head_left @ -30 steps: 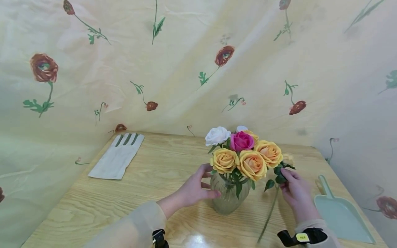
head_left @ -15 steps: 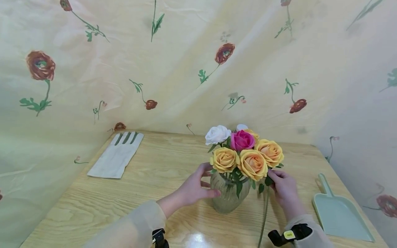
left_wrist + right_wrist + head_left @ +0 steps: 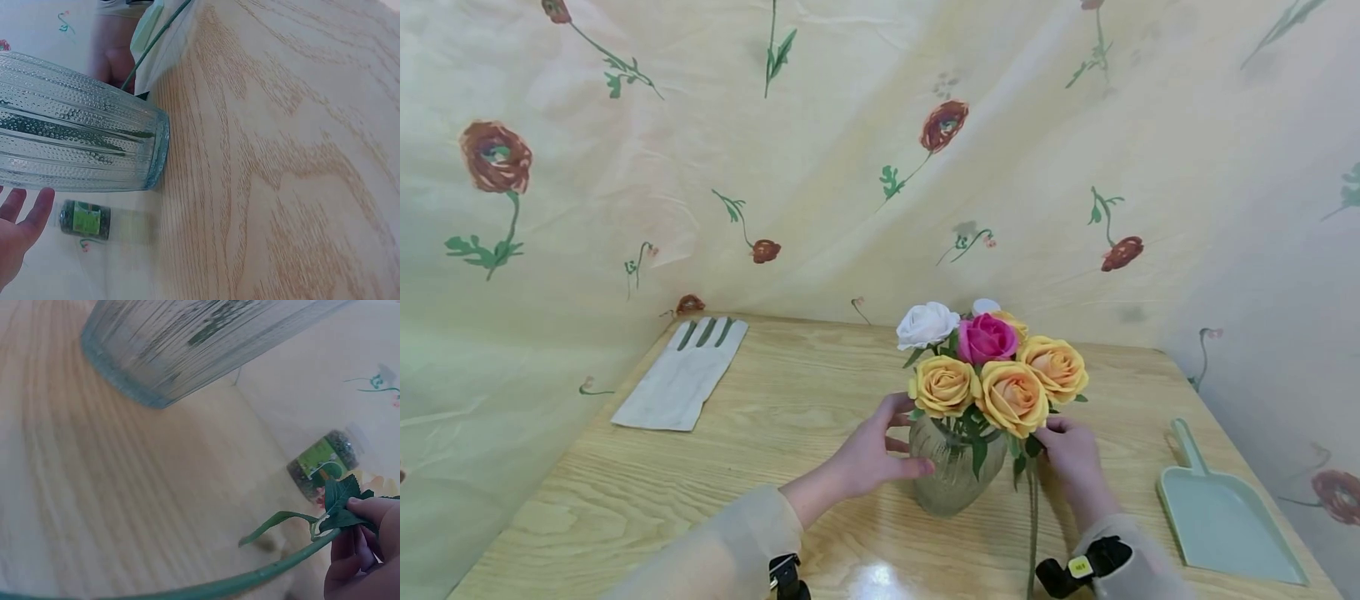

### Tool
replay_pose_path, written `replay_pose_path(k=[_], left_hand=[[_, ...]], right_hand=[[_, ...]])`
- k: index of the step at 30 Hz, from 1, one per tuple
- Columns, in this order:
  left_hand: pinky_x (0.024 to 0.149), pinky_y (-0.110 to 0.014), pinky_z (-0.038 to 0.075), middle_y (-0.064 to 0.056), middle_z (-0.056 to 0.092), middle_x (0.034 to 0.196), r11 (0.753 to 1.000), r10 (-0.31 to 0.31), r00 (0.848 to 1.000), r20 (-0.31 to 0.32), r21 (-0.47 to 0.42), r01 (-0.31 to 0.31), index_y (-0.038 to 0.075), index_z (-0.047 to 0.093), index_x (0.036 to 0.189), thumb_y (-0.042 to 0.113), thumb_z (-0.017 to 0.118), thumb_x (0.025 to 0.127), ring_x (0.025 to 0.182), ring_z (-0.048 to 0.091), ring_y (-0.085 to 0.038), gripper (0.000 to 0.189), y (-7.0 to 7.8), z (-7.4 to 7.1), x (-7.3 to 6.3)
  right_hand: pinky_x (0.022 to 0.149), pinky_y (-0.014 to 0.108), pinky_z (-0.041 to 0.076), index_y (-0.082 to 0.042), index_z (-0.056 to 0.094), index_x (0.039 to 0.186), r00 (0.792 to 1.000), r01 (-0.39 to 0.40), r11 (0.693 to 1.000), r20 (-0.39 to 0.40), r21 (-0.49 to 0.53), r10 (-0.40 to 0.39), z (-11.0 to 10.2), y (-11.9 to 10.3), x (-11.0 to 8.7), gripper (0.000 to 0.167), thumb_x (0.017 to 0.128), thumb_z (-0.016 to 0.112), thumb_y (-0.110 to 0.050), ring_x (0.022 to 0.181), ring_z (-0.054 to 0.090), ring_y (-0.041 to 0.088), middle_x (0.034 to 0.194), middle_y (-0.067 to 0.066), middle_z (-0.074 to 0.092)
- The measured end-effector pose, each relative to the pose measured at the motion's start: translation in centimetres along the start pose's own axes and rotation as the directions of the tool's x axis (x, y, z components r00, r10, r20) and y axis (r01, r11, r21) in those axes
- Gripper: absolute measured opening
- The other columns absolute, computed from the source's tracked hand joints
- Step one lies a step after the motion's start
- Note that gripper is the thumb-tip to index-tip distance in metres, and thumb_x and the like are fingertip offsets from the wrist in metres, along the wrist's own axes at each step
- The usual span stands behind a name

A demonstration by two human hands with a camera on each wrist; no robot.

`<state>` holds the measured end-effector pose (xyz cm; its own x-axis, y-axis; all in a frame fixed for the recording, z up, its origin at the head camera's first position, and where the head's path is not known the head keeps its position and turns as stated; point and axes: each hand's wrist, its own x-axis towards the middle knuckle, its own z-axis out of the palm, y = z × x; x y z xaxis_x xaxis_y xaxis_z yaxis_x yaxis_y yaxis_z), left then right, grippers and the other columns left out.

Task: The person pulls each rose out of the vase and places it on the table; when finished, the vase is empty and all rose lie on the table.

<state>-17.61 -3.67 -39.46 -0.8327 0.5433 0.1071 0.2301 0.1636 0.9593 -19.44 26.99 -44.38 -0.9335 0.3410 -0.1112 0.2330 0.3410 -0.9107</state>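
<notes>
A ribbed clear glass vase (image 3: 958,475) stands on the wooden table, filled with white, magenta and yellow-orange roses (image 3: 1011,398). My left hand (image 3: 872,450) holds the vase's left side, thumb in front and fingers reaching behind. In the left wrist view, its fingertips (image 3: 42,203) meet the glass. Just right of the vase, my right hand (image 3: 1071,462) pinches a single rose's leafy green stem (image 3: 1034,533) near its top leaves (image 3: 342,497). That stem hangs down outside the vase toward the near table edge. Its bloom is mostly hidden behind the yellow roses in the head view.
A light green dustpan (image 3: 1228,525) lies at the right table edge. Pale gloves (image 3: 681,379) with dark stripes lie at the far left. Behind the vase is a jar (image 3: 325,464) with a green label. Flower-printed cloth (image 3: 820,167) hangs behind the table.
My right hand has moved left with the rose, bringing its stem close beside the vase and its bloom behind the others. My left hand stays at the vase.
</notes>
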Motion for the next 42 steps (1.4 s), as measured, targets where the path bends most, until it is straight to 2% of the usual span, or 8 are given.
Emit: replay_pose_path(k=[4, 7, 14, 19, 23, 28, 37, 42], left_hand=[[0.085, -0.03, 0.048, -0.004, 0.041, 0.138, 1.0, -0.009, 1.0, 0.004, -0.004, 0.009, 0.021, 0.033, 0.139, 0.024, 0.077, 0.077, 0.113, 0.05, -0.028, 0.076, 0.1, 0.0, -0.1], [0.084, -0.031, 0.048, -0.005, 0.04, 0.138, 1.0, -0.019, 1.0, 0.003, -0.002, 0.019, 0.021, 0.033, 0.139, 0.024, 0.078, 0.077, 0.109, 0.053, -0.027, 0.077, 0.1, 0.0, -0.1], [0.081, -0.032, 0.05, -0.007, 0.041, 0.136, 0.999, -0.033, 0.999, -0.004, -0.002, 0.033, 0.022, 0.034, 0.138, 0.025, 0.078, 0.077, 0.102, 0.057, -0.024, 0.076, 0.0, 0.0, -0.1], [0.081, -0.032, 0.049, -0.006, 0.042, 0.136, 1.0, -0.027, 1.0, -0.004, -0.014, 0.027, 0.023, 0.035, 0.138, 0.023, 0.078, 0.077, 0.103, 0.056, -0.025, 0.075, 0.0, 0.1, -0.1], [0.083, -0.032, 0.049, -0.005, 0.041, 0.137, 1.0, -0.016, 1.0, -0.003, -0.016, 0.016, 0.023, 0.035, 0.138, 0.022, 0.078, 0.077, 0.105, 0.055, -0.027, 0.075, 0.0, 0.1, -0.1], [0.085, -0.035, 0.049, -0.005, 0.041, 0.138, 1.0, -0.011, 1.0, -0.003, -0.019, 0.011, 0.023, 0.034, 0.139, 0.024, 0.078, 0.077, 0.107, 0.054, -0.029, 0.076, -0.1, 0.1, -0.1], [0.082, -0.033, 0.049, -0.006, 0.041, 0.138, 0.999, -0.025, 1.0, -0.006, -0.025, 0.024, 0.022, 0.034, 0.139, 0.024, 0.078, 0.077, 0.103, 0.056, -0.025, 0.075, 0.1, 0.1, -0.2], [0.082, -0.032, 0.049, -0.006, 0.041, 0.138, 0.999, -0.022, 1.0, -0.005, -0.031, 0.022, 0.022, 0.034, 0.138, 0.022, 0.078, 0.077, 0.105, 0.055, -0.025, 0.075, 0.2, 0.1, -0.2]], right_hand=[[0.063, 0.026, 0.041, 0.007, 0.061, 0.099, 0.999, 0.03, 0.984, -0.01, -0.174, -0.032, 0.2, 0.6, 0.1, 0.03, 0.086, 0.063, -0.019, 0.078, 0.049, 0.019, 0.083, 0.006, 0.058], [0.064, 0.028, 0.04, 0.006, 0.061, 0.097, 0.999, 0.046, 0.968, 0.007, -0.245, -0.046, 0.3, 0.8, 0.1, 0.031, 0.087, 0.063, -0.023, 0.081, 0.05, 0.026, 0.087, 0.012, 0.06], [0.062, 0.03, 0.042, 0.003, 0.063, 0.094, 0.996, 0.091, 0.936, 0.034, -0.339, -0.085, 0.5, 0.9, 0.3, 0.029, 0.088, 0.062, -0.026, 0.077, 0.054, 0.026, 0.085, 0.012, 0.063], [0.07, 0.04, 0.046, 0.004, 0.063, 0.096, 0.991, 0.13, 0.914, 0.031, -0.385, -0.127, 0.7, 0.9, 0.1, 0.032, 0.088, 0.061, -0.027, 0.081, 0.057, 0.029, 0.089, 0.017, 0.064], [0.074, 0.043, 0.046, 0.006, 0.061, 0.102, 0.992, 0.121, 0.917, 0.027, -0.381, -0.12, 0.6, 0.9, -0.1, 0.038, 0.089, 0.059, -0.029, 0.086, 0.057, 0.032, 0.094, 0.019, 0.063], [0.067, 0.032, 0.045, 0.007, 0.06, 0.108, 0.993, 0.108, 0.928, -0.011, -0.356, -0.12, 0.3, 0.4, -0.5, 0.039, 0.089, 0.058, -0.028, 0.085, 0.057, 0.029, 0.096, 0.018, 0.063], [0.064, 0.029, 0.045, 0.005, 0.058, 0.111, 0.984, 0.144, 0.939, -0.058, -0.312, -0.171, -0.2, -1.4, -1.3, 0.032, 0.089, 0.058, -0.018, 0.087, 0.055, 0.028, 0.1, 0.019, 0.06], [0.062, 0.025, 0.045, 0.005, 0.059, 0.11, 0.973, 0.18, 0.946, -0.096, -0.271, -0.212, -0.5, -3.1, -2.2, 0.033, 0.092, 0.055, -0.022, 0.086, 0.053, 0.026, 0.101, 0.019, 0.059]])
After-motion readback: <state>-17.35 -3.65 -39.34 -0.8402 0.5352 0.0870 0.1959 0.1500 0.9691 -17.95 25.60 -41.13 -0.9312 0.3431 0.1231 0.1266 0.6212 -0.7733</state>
